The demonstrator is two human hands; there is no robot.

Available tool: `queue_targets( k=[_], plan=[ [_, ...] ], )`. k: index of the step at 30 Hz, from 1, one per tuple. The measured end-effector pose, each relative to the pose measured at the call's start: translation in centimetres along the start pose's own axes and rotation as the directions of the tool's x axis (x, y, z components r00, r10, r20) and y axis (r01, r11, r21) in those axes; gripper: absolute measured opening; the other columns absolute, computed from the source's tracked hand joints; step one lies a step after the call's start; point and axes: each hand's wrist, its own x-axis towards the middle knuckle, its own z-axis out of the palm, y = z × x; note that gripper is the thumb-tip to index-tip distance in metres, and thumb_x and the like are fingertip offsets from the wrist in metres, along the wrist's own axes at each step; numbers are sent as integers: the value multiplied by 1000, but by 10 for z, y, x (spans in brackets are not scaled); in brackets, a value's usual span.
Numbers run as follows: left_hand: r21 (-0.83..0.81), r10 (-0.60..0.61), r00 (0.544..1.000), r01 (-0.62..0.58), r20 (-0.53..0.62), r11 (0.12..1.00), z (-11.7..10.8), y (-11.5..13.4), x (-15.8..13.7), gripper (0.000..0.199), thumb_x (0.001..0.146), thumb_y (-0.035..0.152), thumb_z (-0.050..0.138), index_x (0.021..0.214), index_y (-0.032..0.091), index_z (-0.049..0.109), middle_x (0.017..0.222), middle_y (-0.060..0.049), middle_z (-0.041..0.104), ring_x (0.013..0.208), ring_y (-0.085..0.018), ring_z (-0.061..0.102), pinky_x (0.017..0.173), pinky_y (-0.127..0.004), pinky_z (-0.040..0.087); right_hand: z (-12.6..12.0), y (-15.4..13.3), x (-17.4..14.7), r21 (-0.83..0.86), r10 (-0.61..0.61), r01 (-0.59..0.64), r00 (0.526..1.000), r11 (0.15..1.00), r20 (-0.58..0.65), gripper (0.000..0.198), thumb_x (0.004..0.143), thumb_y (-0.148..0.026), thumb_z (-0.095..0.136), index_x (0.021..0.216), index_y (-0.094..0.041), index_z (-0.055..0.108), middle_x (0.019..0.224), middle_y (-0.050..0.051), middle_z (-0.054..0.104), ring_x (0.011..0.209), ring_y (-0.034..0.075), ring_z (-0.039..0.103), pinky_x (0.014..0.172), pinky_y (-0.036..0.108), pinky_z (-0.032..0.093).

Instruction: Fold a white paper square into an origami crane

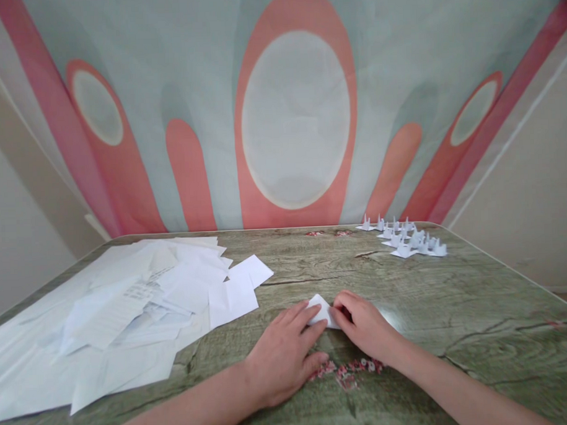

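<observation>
A small folded piece of white paper lies on the table between my two hands, one corner pointing away from me. My left hand rests flat with its fingers spread, the fingertips pressing on the paper's left side. At the right edge of the paper, my right hand is closed, with thumb and curled index finger against that edge. The underside of the fold is hidden, and the right hand's other fingers are partly out of sight.
Loose white sheets are heaped across the table's left side, some with writing. Square white papers lie at the heap's right edge. Several folded paper cranes stand at the back right. The wood-grain table meets a patterned backdrop behind.
</observation>
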Motion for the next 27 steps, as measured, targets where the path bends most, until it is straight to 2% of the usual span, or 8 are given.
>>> queue_targets(
  k=[3, 6, 8, 11, 18, 24, 27],
  plan=[
    [-39, -12, 1000, 10, -29, 999, 7, -8, 1, 40, 87, 25, 46, 127, 21, 44, 136, -9, 39, 126, -25, 33, 103, -42, 32, -2, 0, 1, -2, 8, -8, 1000, 1000, 2, 17, 83, -17, 43, 67, -19, 45, 69, 0, 49, 66, 14, 49, 61, 25, 35],
    [-118, -27, 993, 13, -116, 993, 14, -18, 3, 38, 84, 10, 44, 119, 22, 52, 131, -9, 43, 120, -22, 40, 100, -37, 37, -3, 0, 2, 3, 9, -9, 1000, 1000, 3, 18, 83, -16, 43, 65, -19, 44, 69, 0, 49, 65, 14, 49, 61, 25, 35],
    [-185, -58, 980, 23, -188, 982, 16, -25, 5, 36, 84, 8, 43, 114, 22, 57, 125, -9, 47, 115, -20, 45, 97, -35, 40, -3, 1, 3, 9, 10, -10, 1000, 1000, 6, 18, 82, -16, 43, 65, -19, 44, 68, 0, 49, 64, 14, 49, 60, 25, 34],
    [-277, -84, 968, 15, -239, 961, 16, -30, 7, 31, 84, 9, 45, 108, 22, 62, 117, -8, 52, 107, -18, 50, 93, -33, 43, -2, 2, 3, 19, 18, -18, 1000, 1000, 5, 17, 82, -16, 44, 65, -19, 45, 69, 0, 49, 65, 14, 49, 60, 26, 35],
    [-369, -129, 961, 31, -245, 929, 15, -31, 9, 28, 83, 9, 48, 101, 20, 65, 112, -8, 55, 95, -17, 54, 86, -32, 46, -1, 5, 2, 25, 44, -44, 999, 999, 2, 20, 83, -18, 45, 63, -18, 47, 75, 1, 50, 69, 14, 51, 66, 27, 38],
    [-381, -144, 967, 55, -210, 923, 13, -31, 11, 27, 83, 8, 48, 99, 19, 66, 110, -8, 57, 104, -19, 51, 91, -32, 42, -3, 5, 4, -2, 43, -43, 999, 999, 12, 18, 84, -21, 45, 66, -19, 49, 76, 1, 51, 68, 15, 51, 65, 28, 38],
    [-387, -146, 968, 57, -204, 920, 13, -32, 10, 27, 84, 9, 47, 100, 19, 66, 109, -8, 57, 103, -18, 52, 90, -31, 42, -6, 5, 4, 42, 27, -28, 999, 999, 26, 17, 85, -22, 45, 69, -19, 51, 77, 1, 53, 71, 15, 52, 66, 28, 39]
  ],
)
